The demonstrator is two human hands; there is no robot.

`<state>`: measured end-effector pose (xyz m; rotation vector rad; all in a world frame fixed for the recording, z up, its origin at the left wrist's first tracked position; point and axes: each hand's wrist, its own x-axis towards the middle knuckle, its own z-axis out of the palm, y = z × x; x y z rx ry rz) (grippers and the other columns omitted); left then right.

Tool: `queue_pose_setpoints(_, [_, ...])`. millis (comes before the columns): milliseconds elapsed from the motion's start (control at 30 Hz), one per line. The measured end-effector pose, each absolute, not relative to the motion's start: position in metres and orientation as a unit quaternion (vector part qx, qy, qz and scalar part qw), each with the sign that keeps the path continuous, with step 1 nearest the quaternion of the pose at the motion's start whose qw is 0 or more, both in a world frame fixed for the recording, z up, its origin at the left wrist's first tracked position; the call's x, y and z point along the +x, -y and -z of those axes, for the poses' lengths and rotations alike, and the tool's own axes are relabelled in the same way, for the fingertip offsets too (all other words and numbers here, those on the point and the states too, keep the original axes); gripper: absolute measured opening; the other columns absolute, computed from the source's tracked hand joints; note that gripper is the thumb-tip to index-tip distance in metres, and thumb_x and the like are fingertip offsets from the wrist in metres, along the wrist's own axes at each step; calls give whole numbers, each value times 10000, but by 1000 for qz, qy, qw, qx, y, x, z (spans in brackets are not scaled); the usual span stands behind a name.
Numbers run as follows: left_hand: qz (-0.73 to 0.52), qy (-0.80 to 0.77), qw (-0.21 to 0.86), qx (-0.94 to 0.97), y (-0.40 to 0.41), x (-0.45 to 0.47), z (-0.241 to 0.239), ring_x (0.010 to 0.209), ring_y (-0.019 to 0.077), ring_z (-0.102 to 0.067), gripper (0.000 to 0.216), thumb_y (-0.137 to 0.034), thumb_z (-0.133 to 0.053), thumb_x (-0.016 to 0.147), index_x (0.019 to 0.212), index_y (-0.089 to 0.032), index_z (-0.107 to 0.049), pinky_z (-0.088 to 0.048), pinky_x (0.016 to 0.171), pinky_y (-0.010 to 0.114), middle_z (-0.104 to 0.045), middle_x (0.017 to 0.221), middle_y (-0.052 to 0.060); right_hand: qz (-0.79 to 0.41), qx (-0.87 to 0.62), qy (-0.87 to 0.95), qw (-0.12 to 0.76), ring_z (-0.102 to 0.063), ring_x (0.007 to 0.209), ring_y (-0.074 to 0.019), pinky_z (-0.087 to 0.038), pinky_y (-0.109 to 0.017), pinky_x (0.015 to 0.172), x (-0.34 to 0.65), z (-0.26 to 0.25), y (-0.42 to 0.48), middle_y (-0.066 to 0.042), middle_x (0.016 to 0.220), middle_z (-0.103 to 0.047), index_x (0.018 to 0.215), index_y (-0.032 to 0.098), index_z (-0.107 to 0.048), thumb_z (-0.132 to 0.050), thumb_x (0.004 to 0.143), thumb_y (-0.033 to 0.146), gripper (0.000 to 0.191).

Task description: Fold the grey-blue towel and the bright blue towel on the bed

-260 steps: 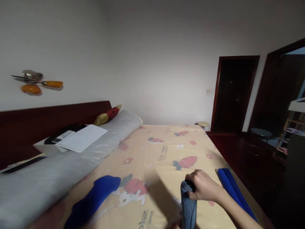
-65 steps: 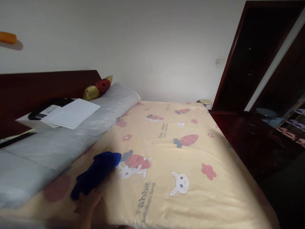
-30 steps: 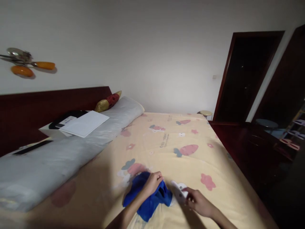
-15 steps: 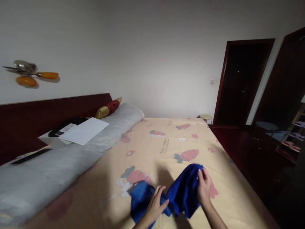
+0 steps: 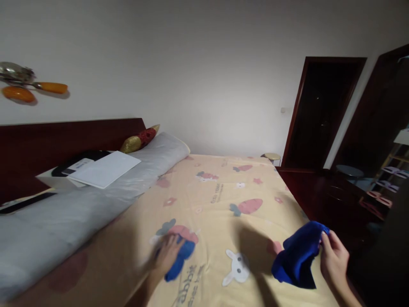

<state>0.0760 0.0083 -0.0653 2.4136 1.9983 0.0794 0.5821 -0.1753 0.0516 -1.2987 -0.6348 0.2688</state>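
Note:
My right hand [image 5: 334, 256] pinches the upper corner of a dark blue cloth [image 5: 298, 258], which hangs in folds over the right side of the bed. At the lower middle left, my left hand [image 5: 169, 251] is closed over a smaller, lighter blue cloth [image 5: 183, 256] lying bunched on the bed sheet [image 5: 211, 238]. Motion smears the left fingers, and they hide part of that cloth. A wide stretch of sheet printed with a white rabbit lies between the two cloths.
A grey plastic-wrapped roll [image 5: 105, 213] runs along the dark headboard [image 5: 64, 132]. On it rest a white board [image 5: 107, 168] and a red-and-gold cushion [image 5: 140, 140]. Stools, a shoe rack [image 5: 388, 183] and a dark door [image 5: 322, 115] stand beyond the bed's right edge.
The two blue cloths, close together before, are now well apart. My right hand has carried the dark one to the right, and my left hand has moved left with the lighter one.

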Motion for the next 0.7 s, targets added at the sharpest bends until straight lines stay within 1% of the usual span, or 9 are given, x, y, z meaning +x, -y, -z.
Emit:
queue_pose_setpoints(100, [-101, -703, -43, 703, -32, 11, 12, 1221, 296, -484, 505, -89, -315, 821, 1263, -121, -558, -385, 1034, 438, -552, 1294, 176, -117, -620, 325, 704, -442, 538, -124, -360, -246, 479, 601, -47, 188, 24, 605, -528, 747, 198, -613, -678, 691, 614, 425])
queue_pose_setpoints(133, [-128, -722, -55, 678, -35, -5, -1, 1241, 301, -453, 521, -88, -299, 825, 1306, -86, -498, -372, 1040, 440, -538, 1300, 176, -118, -633, 339, 686, -479, 560, -138, -387, -251, 496, 604, -44, 191, 9, 631, -565, 768, 198, -636, -686, 675, 619, 435])
queue_pose_setpoints(233, [-211, -768, -63, 602, -31, -18, -20, 1333, 427, -275, 586, -130, -327, 817, 1378, 39, -311, -297, 1045, 581, -484, 1316, 243, -135, -666, 384, 625, -587, 638, -187, -468, -275, 581, 601, -35, 197, -28, 721, -655, 831, 200, -686, -710, 634, 628, 471])
queue_pose_setpoints(300, [-259, -767, -33, 587, -23, 8, -17, 1360, 483, -186, 642, -191, -422, 788, 1372, 51, -309, -254, 1040, 639, -449, 1343, 280, -146, -676, 421, 587, -626, 665, -206, -496, -288, 633, 590, -30, 196, -35, 745, -679, 827, 205, -697, -706, 638, 631, 466])
queue_pose_setpoints(400, [-286, -708, 55, 643, -6, 90, -1, 1347, 396, -317, 582, -256, -538, 741, 1289, -67, -490, -320, 1062, 532, -502, 1339, 222, -157, -664, 490, 542, -644, 686, -210, -509, -291, 671, 565, -30, 190, -35, 756, -692, 796, 217, -698, -666, 699, 621, 417])
queue_pose_setpoints(500, [-284, -606, 182, 720, 25, 188, 5, 1080, 255, -589, 383, -373, -532, 797, 1114, -181, -633, -482, 916, 366, -672, 1098, 99, -175, -633, 547, 519, -638, 697, -204, -512, -290, 683, 536, -41, 181, -34, 768, -696, 805, 221, -692, -627, 763, 582, 369])
queue_pose_setpoints(567, [-294, -514, 268, 760, 57, 243, -4, 927, 182, -634, 359, -494, -476, 853, 1070, -260, -641, -514, 794, 279, -698, 996, 32, -188, -610, 572, 515, -630, 686, -197, -512, -288, 681, 518, -48, 177, -33, 754, -689, 813, 218, -683, -605, 796, 546, 337])
queue_pose_setpoints(633, [-356, -359, 433, 746, 92, 282, -20, 946, 184, -620, 376, -514, -454, 887, 1095, -237, -600, -495, 815, 283, -678, 1002, 66, -203, -586, 600, 505, -622, 667, -186, -508, -279, 664, 504, -52, 176, -30, 734, -678, 806, 215, -671, -591, 822, 499, 296])
queue_pose_setpoints(700, [-364, -291, 480, 744, 123, 305, -34, 944, 184, -601, 356, -513, -523, 864, 1096, -246, -565, -482, 789, 278, -649, 1015, 66, -214, -563, 627, 495, -627, 682, -182, -505, -270, 659, 493, -52, 179, -33, 751, -676, 810, 214, -662, -582, 839, 448, 249])
